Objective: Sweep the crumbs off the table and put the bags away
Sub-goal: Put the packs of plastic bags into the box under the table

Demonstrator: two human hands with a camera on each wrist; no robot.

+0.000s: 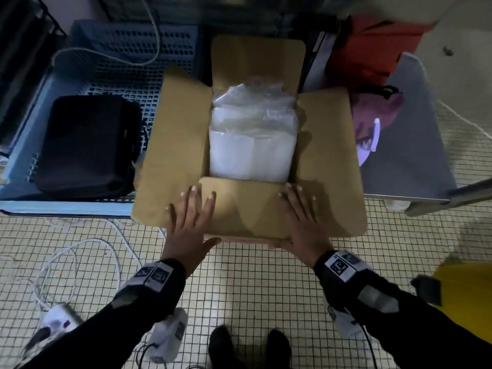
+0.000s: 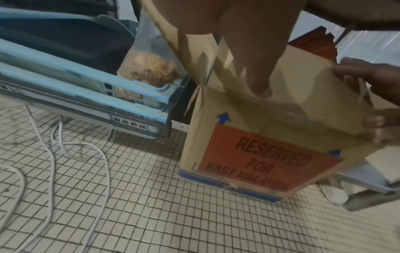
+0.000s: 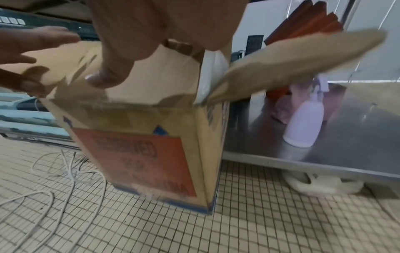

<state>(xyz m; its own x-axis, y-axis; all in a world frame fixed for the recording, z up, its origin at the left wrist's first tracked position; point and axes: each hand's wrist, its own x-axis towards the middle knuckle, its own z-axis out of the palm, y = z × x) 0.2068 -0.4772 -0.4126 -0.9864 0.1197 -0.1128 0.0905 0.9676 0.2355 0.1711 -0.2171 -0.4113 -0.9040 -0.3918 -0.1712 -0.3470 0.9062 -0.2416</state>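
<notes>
An open cardboard box (image 1: pixel 327 155) stands on the tiled floor, its side and far flaps spread out. Inside lies a stack of clear plastic bags (image 1: pixel 253 139). My left hand (image 1: pixel 190 217) lies flat on the left part of the near flap, fingers straight and spread. On the right part of the same flap my right hand (image 1: pixel 300 214) presses the same way. The left wrist view shows the left hand (image 2: pixel 249 51) over the box (image 2: pixel 255 162) with its orange "RESERVED" label. The right wrist view shows the right hand (image 3: pixel 134 42) above that label (image 3: pixel 138 159).
A blue crate (image 1: pixel 127 49) holding a black case (image 1: pixel 87 145) stands left of the box. A steel shelf (image 1: pixel 415 155) with a spray bottle (image 3: pixel 303 123) is on the right. White cables (image 1: pixel 80 251) and a power strip (image 1: pixel 57 322) lie at the lower left. A yellow object (image 1: pixel 466 296) is at right.
</notes>
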